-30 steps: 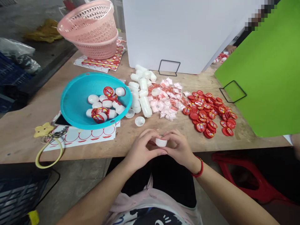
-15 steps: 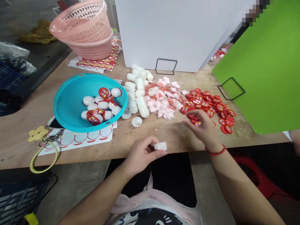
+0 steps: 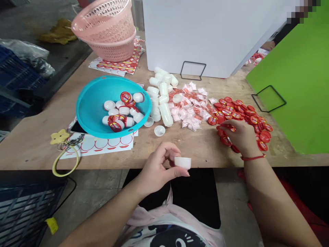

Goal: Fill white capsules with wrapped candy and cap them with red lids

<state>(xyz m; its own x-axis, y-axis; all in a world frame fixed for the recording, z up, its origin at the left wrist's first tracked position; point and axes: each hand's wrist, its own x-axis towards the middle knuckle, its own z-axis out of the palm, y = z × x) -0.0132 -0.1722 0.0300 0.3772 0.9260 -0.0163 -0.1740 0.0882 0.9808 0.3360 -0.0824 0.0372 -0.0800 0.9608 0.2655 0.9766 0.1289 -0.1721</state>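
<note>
The left hand [image 3: 160, 164] sits low in the middle of the frame, at the near edge of the wooden desk [image 3: 33, 144], pinching a small white plastic cup-shaped cap [image 3: 182, 162] between thumb and fingertips; the cap hangs just past the desk's front edge, above the person's lap. The right hand [image 3: 240, 135] lies to the right of centre, palm down on the heap of round red printed lids [image 3: 246, 115], fingers curled into the pile and touching several lids; whether it has one gripped I cannot tell. A red cord bracelet [image 3: 253, 157] circles that wrist.

Left of the red heap, in mid-frame, lies a scatter of small pink-and-white sachets [image 3: 190, 109], and beside that a cluster of white plastic capsule bodies [image 3: 161, 99]. One loose open white cup [image 3: 159, 130] stands on the wood just in front of them. To the left of centre a round turquoise plastic basin [image 3: 89, 109] holds finished white pots, some topped with red lids. It rests partly on printed sticker sheets [image 3: 102, 145]. A yellow star-shaped keyring with a loop [image 3: 61, 151] lies at the left. Two stacked pink perforated baskets [image 3: 108, 31] stand at the upper left, a white board [image 3: 210, 34] fills the top centre, and a green board [image 3: 303, 85] leans at the right.
</note>
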